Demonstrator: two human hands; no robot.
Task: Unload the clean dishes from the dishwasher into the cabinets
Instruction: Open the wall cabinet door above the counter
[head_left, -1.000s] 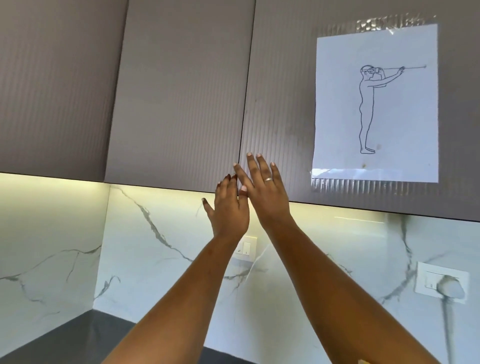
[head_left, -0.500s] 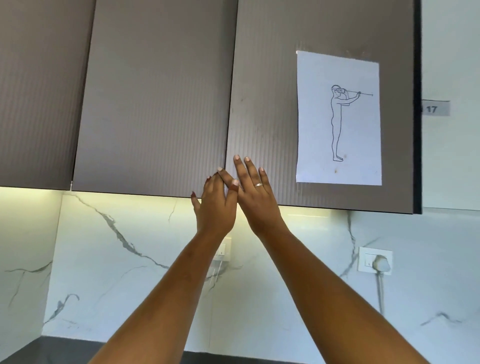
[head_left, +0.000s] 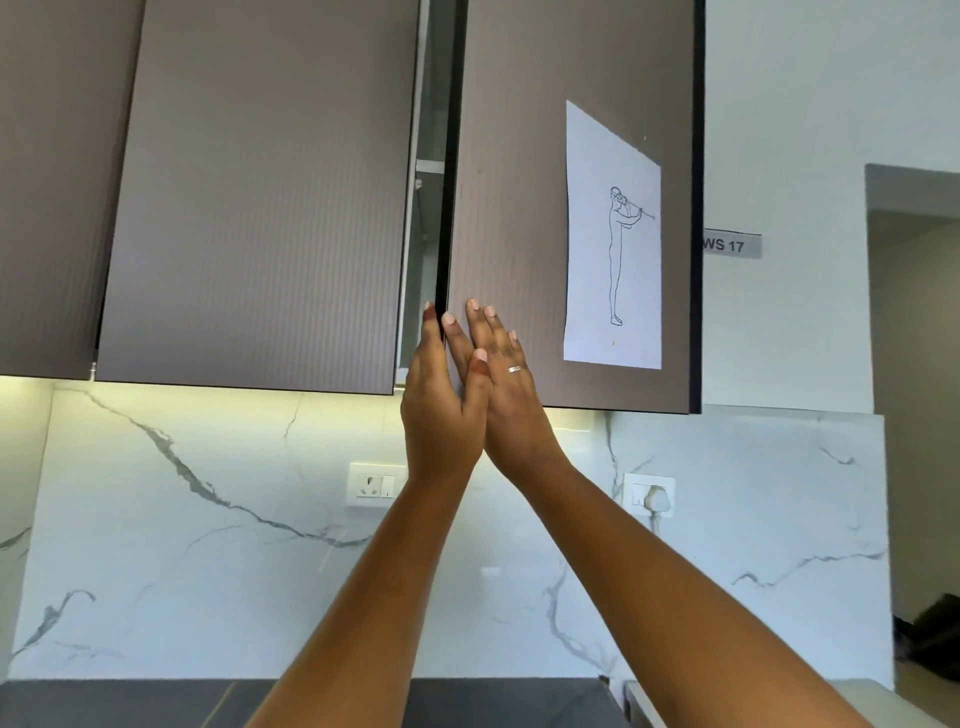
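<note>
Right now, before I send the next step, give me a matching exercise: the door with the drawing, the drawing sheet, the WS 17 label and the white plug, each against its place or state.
1. door with the drawing
2. drawing sheet
3. WS 17 label
4. white plug

A. on the white wall
B. in the backsplash socket
C. ajar, gap at its left edge
D. stuck on that door's face

Pairs: 1-C, 2-D, 3-A, 4-B.
</note>
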